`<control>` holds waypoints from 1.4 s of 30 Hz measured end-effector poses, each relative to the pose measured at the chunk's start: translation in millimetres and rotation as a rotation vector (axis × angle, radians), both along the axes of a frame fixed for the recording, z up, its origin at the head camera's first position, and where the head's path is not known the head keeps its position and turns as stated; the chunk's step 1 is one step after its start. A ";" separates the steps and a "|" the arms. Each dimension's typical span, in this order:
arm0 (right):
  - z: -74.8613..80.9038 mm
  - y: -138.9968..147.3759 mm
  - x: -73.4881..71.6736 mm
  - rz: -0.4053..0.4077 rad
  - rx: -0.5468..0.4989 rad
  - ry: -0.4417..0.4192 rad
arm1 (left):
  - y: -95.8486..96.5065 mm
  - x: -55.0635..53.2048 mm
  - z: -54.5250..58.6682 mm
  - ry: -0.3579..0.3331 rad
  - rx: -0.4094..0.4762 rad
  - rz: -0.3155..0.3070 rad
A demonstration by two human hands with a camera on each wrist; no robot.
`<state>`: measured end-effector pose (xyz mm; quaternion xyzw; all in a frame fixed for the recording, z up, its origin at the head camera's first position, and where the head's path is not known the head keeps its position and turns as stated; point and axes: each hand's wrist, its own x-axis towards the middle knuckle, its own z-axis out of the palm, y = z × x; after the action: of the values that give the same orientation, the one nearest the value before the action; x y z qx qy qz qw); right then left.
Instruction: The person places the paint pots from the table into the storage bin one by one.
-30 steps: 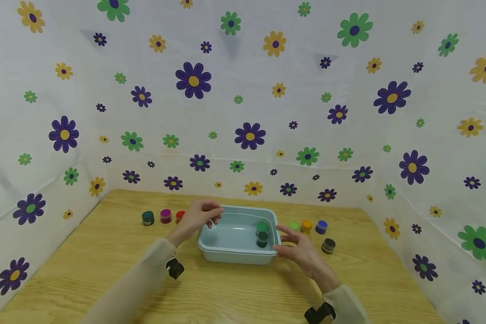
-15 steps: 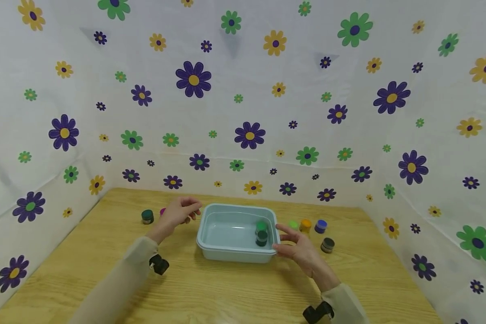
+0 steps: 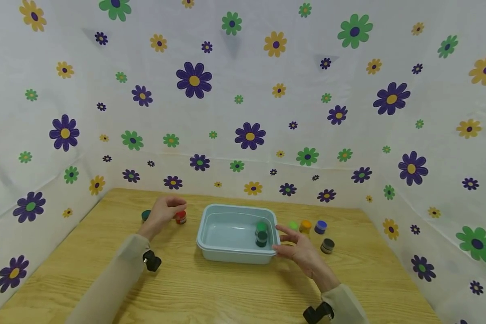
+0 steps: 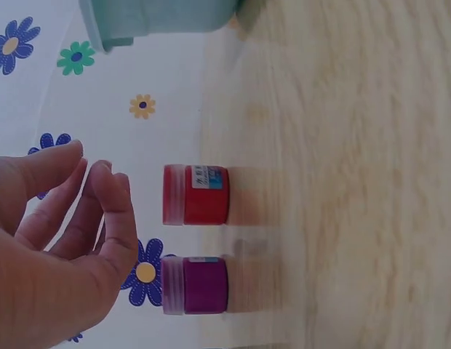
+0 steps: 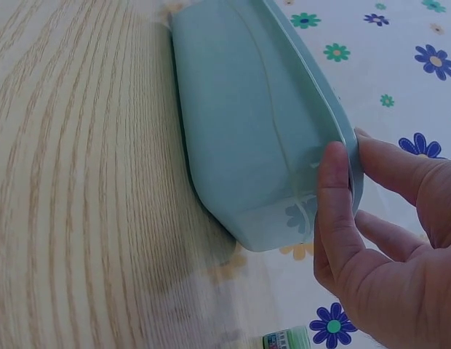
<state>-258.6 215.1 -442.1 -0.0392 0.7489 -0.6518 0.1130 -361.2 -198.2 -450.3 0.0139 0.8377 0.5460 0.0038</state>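
My left hand (image 3: 161, 217) hovers beside and above the paint jars on the left, with bent fingers and nothing held. Nearest it are a red paint jar (image 4: 211, 196) and a purple paint jar (image 4: 207, 286); the hand hides the purple one in the head view. A dark teal jar (image 3: 145, 215) shows partly behind the wrist. My right hand (image 3: 303, 254) holds the right end of a pale blue plastic basin (image 3: 236, 256) by its rim, thumb at the front corner. Inside the basin, a green jar (image 3: 261, 227) and a dark green jar (image 3: 261, 239) stand at the right.
Right of the basin stand a light green jar (image 3: 293, 226), an orange jar (image 3: 305, 226), a blue jar (image 3: 320, 227) and a dark grey jar (image 3: 327, 245). The wooden table (image 3: 230, 292) is enclosed by a flowered white curtain (image 3: 243, 108).
My left hand has moved left, from over the basin's left edge to the jars there, uncovering the red jar and covering the purple one. The right hand and basin have stayed put.
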 end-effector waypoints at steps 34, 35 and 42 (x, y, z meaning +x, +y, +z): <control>3.3 -0.7 0.9 -0.008 0.011 -0.009 | -3.9 -5.5 -11.3 -0.056 -0.248 -0.230; 3.4 -0.9 1.1 -0.007 0.011 -0.010 | -3.7 -5.1 -11.1 -0.058 -0.247 -0.234; 2.4 -0.9 0.6 -0.010 0.012 -0.011 | -2.9 -2.7 -10.2 -0.072 -0.251 -0.255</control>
<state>-258.0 214.2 -439.6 -0.0311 0.7523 -0.6481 0.1141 -363.9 -201.1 -460.5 0.0999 0.8900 0.4325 0.1045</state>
